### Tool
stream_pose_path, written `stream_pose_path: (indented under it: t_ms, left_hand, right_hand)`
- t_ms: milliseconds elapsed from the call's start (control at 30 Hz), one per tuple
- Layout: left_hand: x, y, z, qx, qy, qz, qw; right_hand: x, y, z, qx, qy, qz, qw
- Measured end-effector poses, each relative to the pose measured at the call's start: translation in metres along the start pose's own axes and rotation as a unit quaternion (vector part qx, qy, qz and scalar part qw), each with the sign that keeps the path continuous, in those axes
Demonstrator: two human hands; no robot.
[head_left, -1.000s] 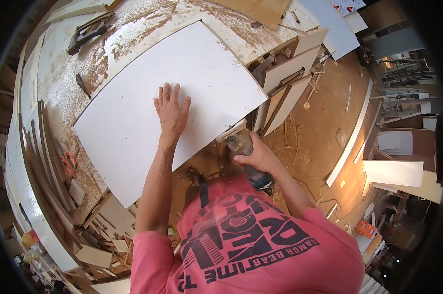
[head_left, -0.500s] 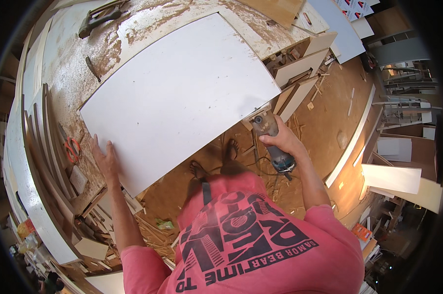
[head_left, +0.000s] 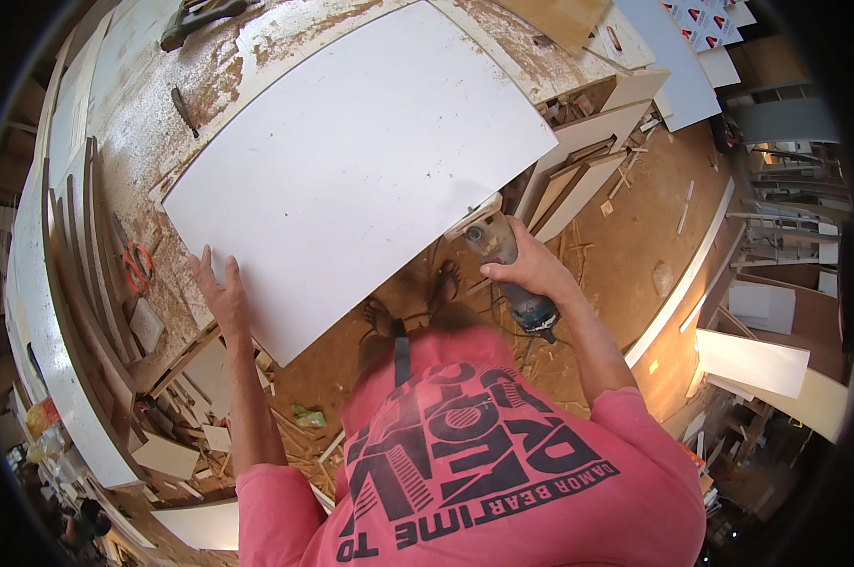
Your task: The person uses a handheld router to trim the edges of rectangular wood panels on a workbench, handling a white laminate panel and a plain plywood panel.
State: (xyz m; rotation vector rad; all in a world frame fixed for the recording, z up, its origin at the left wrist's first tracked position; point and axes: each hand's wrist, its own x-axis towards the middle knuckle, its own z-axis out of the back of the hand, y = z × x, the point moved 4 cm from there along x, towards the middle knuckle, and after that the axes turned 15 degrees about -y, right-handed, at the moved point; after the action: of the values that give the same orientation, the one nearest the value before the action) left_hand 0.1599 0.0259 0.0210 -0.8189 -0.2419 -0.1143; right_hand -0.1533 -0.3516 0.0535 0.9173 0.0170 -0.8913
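Note:
A large white board [head_left: 370,161] lies flat on the dusty workbench, its near edge jutting over the floor. My left hand [head_left: 224,288] rests at the board's left edge, fingers stretched out and apart. In my right hand [head_left: 533,265] is a trim router [head_left: 514,283] with a dark, blue-green motor body and a dusty lower housing. Its pale base plate [head_left: 474,215] sits against the board's near edge, right of the middle. The cutter itself is hidden.
Red-handled scissors [head_left: 138,267] and a thin dark tool [head_left: 183,111] lie on the bench beyond the left edge. Curved strips [head_left: 73,255] stand at far left. Cut panels [head_left: 578,180] lean at right. Wood scraps litter the brown floor [head_left: 625,246] around my feet.
My right hand has moved the router left and toward me along the board's near edge. The left hand stays at the board's left edge while the whole view has shifted slightly.

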Motion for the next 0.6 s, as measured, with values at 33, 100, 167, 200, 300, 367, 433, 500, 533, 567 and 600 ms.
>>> stream_pose_path:
  t_ms: [33,100,167,200,300,367,433,500,533,567,600]
  left_hand:
    - [-0.002,-0.001,0.001,-0.001,0.001,0.005,1.0]
    - [-0.007,-0.009,0.002,0.006,0.006,0.014,1.0]
    - [-0.01,-0.011,0.003,0.004,0.01,0.015,1.0]
    - [-0.011,-0.01,0.002,0.0,0.011,0.013,1.0]
    - [-0.012,-0.01,0.003,-0.002,0.015,0.01,1.0]
    - [-0.013,-0.01,0.001,-0.006,0.009,0.006,1.0]
    - [-0.013,-0.01,0.0,-0.014,-0.008,-0.004,1.0]
    - [-0.014,-0.013,0.001,-0.018,0.0,0.01,1.0]
    - [-0.013,-0.015,0.002,-0.02,0.004,0.017,1.0]
    - [-0.012,-0.015,0.002,-0.036,0.01,0.025,0.999]
    - [-0.01,-0.012,0.004,-0.048,0.012,0.035,0.998]
  right_hand:
    - [-0.004,0.008,-0.006,0.001,0.007,0.01,1.0]
    - [-0.015,0.027,-0.018,0.003,0.017,0.031,0.999]
    - [-0.023,0.023,-0.04,-0.015,0.031,0.031,0.999]
    - [-0.028,0.025,-0.05,-0.023,0.038,0.032,0.998]
    - [-0.049,0.037,-0.074,-0.053,0.045,0.014,0.997]
    - [-0.061,0.043,-0.091,-0.057,0.061,0.007,0.996]
    - [-0.073,0.047,-0.109,-0.051,0.065,0.014,0.996]
    - [-0.082,0.054,-0.126,-0.021,0.077,0.021,0.997]
    - [-0.086,0.055,-0.132,-0.006,0.083,0.025,0.996]
    - [-0.088,0.051,-0.138,0.001,0.066,0.038,0.997]
    - [-0.09,0.053,-0.138,0.001,0.06,0.042,0.997]
